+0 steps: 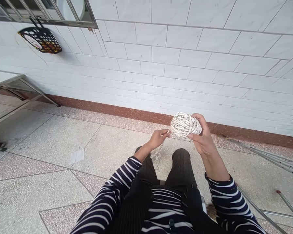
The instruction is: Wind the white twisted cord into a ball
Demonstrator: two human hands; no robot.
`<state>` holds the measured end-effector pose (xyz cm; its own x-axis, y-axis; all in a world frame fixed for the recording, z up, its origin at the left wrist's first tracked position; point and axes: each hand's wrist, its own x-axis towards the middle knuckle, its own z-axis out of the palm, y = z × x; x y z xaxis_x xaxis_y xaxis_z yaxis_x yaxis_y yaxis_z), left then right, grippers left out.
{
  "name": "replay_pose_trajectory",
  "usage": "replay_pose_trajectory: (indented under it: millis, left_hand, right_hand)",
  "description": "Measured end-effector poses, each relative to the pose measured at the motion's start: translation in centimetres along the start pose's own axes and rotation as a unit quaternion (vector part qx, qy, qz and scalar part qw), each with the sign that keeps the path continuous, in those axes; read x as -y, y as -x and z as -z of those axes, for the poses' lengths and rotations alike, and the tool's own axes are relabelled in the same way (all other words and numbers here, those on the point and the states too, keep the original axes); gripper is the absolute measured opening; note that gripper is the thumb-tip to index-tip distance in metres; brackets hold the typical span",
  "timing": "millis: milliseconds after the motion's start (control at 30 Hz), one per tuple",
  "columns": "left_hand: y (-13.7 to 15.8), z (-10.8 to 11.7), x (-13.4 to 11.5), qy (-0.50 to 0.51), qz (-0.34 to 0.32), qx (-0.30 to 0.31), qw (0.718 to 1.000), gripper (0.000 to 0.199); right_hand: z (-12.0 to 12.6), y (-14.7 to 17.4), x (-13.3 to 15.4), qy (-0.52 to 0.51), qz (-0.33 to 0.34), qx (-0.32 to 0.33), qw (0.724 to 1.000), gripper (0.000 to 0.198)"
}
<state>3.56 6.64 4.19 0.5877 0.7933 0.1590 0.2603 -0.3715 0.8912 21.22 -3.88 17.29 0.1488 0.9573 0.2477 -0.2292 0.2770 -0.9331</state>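
A thick ball of white rope [183, 125] is held up in front of my knees. My right hand [203, 138] grips its right end, thumb below and fingers over the far side. At the ball's left edge, my left hand [158, 138] pinches the rope's strand between thumb and fingertips. From that pinch a loose, frayed-looking rope tail [157, 154] hangs down between my knees. The ball's far side is hidden.
A metal-legged table [19, 78] stands at the left. A patterned bag [42, 40] hangs from the window bars [63, 13]. Paper [77, 156] lies on the floor. Metal tubes [271, 154] are at the right, and a tiled wall [180, 58] rises ahead.
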Motion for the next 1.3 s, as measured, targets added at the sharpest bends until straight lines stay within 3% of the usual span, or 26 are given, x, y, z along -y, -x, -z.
replay_pose_trajectory:
  millis: [133, 267, 367, 467, 567, 667, 900, 1067, 1300]
  left_hand:
    - [1.1, -0.5, 0.3, 0.026, 0.015, 0.040, 0.999, 0.034]
    - [2.2, -0.1, 1.5, 0.052, -0.006, 0.073, 0.996, 0.041]
    - [2.4, 0.6, 3.1, -0.023, -0.001, 0.052, 0.998, 0.038]
    - [2.3, 0.6, 4.7, -0.141, 0.015, 0.025, 0.990, 0.024]
    - [2.5, -0.5, 5.2, -0.149, 0.007, 0.031, 0.988, 0.027]
    - [2.9, -1.8, 4.5, -0.061, 0.006, 0.043, 0.997, 0.037]
    - [2.5, -3.7, 1.2, 0.098, 0.015, 0.063, 0.993, 0.037]
    - [3.4, -3.8, 0.6, 0.094, 0.065, 0.098, 0.989, 0.041]
    - [6.8, -2.5, 1.0, 0.053, 0.073, 0.132, 0.987, 0.047]
  right_hand:
    - [-0.2, -0.4, 0.8, 0.000, 0.015, -0.024, 1.000, 0.070]
    - [0.1, 0.0, 0.8, 0.001, -0.015, -0.045, 0.999, 0.071]
    - [0.3, 1.2, 0.1, -0.022, -0.055, -0.023, 0.998, 0.072]
    - [0.3, 2.3, -1.0, -0.036, -0.072, -0.018, 0.997, 0.075]
    - [0.3, 2.9, -1.8, -0.031, -0.079, -0.032, 0.996, 0.078]
    - [0.3, 3.0, -2.1, -0.033, -0.087, -0.037, 0.995, 0.075]
    - [0.5, 3.1, -2.0, -0.034, -0.099, -0.022, 0.994, 0.070]
    - [1.1, 2.7, -1.7, -0.026, -0.074, -0.051, 0.996, 0.069]
    - [2.5, 2.0, -1.6, 0.145, -0.036, -0.115, 0.982, 0.061]
